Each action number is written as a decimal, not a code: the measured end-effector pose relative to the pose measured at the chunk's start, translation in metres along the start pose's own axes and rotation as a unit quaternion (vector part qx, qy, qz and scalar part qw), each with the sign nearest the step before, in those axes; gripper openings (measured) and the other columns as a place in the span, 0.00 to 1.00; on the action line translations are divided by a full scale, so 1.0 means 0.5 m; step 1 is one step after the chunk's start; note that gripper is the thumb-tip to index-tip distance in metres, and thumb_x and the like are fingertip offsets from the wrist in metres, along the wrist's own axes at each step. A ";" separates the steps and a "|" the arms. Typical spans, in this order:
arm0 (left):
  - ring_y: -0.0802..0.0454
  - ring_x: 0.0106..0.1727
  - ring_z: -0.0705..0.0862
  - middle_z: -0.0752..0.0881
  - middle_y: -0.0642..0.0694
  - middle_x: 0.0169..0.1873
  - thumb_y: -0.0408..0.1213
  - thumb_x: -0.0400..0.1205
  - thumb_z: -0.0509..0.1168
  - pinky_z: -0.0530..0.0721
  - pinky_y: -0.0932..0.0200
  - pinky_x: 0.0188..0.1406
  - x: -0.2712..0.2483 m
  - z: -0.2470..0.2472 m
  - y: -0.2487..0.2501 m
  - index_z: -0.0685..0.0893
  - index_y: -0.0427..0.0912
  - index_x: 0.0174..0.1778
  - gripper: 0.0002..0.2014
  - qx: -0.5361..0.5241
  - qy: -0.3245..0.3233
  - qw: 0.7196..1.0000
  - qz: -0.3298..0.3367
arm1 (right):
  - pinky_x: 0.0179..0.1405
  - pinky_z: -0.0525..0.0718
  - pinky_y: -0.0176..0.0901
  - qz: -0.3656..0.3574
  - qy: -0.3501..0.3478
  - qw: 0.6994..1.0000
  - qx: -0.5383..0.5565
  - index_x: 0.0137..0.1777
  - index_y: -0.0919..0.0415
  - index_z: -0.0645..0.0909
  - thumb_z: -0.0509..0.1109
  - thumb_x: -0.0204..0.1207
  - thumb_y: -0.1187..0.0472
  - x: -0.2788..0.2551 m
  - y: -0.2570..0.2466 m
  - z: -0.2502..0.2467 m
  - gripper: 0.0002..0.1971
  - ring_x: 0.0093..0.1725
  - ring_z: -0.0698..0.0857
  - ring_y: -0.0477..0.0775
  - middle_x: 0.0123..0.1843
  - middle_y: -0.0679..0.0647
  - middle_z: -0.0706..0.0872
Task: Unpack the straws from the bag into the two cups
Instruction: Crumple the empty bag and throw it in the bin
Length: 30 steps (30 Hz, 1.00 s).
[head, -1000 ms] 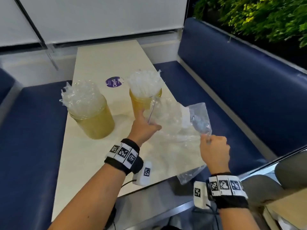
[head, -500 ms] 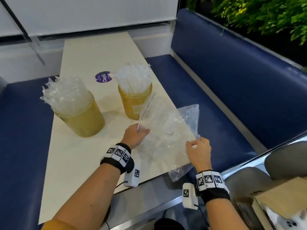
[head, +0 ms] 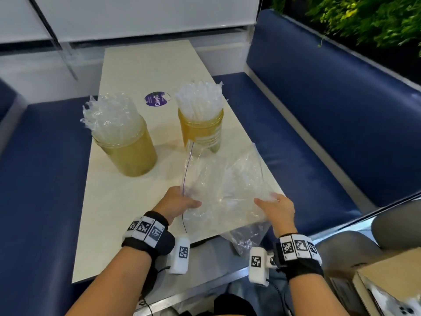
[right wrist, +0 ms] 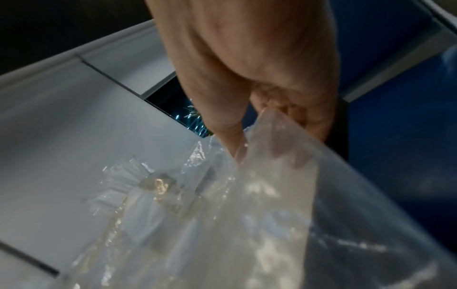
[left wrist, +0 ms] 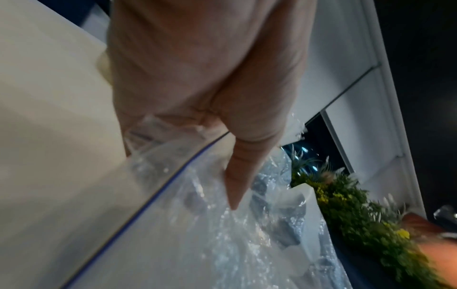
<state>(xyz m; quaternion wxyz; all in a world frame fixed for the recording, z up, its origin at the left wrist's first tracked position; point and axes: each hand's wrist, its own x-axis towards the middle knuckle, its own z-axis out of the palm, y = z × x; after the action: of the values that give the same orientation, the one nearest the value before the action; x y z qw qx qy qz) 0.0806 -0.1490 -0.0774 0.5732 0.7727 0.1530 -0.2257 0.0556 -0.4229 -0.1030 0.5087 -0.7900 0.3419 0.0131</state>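
Note:
Two amber cups stand on the cream table: the left cup and the right cup, each packed with clear wrapped straws. A crumpled clear zip bag with a purple seal line lies on the table's near right corner, part of it hanging over the edge. My left hand pinches the bag's seal edge. My right hand grips the bag's right side, thumb over the plastic. Whether straws are inside the bag I cannot tell.
Blue padded benches flank the table on both sides. A purple round sticker sits on the table behind the cups. Green plants stand behind the right bench. A cardboard box shows at the bottom right.
Both hands have brought the bag down from beside the right cup onto the table's near corner. The right hand moved left and lower, and the bag now lies flatter.

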 end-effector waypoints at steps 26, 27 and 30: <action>0.36 0.54 0.89 0.92 0.40 0.55 0.64 0.88 0.45 0.90 0.49 0.38 -0.230 -0.284 0.002 0.89 0.39 0.61 0.36 -0.171 -0.032 0.984 0.028 | 0.54 0.77 0.26 -0.367 -0.329 0.870 -0.024 0.18 0.55 0.80 0.52 0.64 0.92 -0.059 -0.235 0.107 0.32 0.57 0.84 0.38 0.56 0.45 0.88; 0.40 0.56 0.90 0.92 0.42 0.57 0.73 0.81 0.49 0.91 0.49 0.40 -0.230 -0.280 0.004 0.86 0.41 0.67 0.41 -0.138 -0.041 0.989 0.022 | 0.54 0.76 0.22 -0.374 -0.320 0.870 -0.030 0.18 0.55 0.80 0.52 0.64 0.92 -0.060 -0.235 0.108 0.32 0.56 0.83 0.36 0.55 0.44 0.88; 0.45 0.49 0.91 0.91 0.40 0.54 0.69 0.69 0.73 0.91 0.47 0.41 -0.225 -0.254 0.011 0.84 0.44 0.60 0.35 -0.053 -0.016 0.998 0.041 | 0.51 0.73 0.14 -0.384 -0.311 0.869 -0.028 0.20 0.56 0.79 0.54 0.63 0.92 -0.062 -0.233 0.111 0.31 0.51 0.83 0.27 0.53 0.44 0.87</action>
<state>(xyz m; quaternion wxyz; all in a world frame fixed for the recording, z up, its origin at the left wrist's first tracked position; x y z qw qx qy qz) 0.0094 -0.0270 0.0168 0.6241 0.7434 0.1237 -0.2061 0.1147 -0.3328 -0.0256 0.5316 -0.8277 -0.1651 0.0713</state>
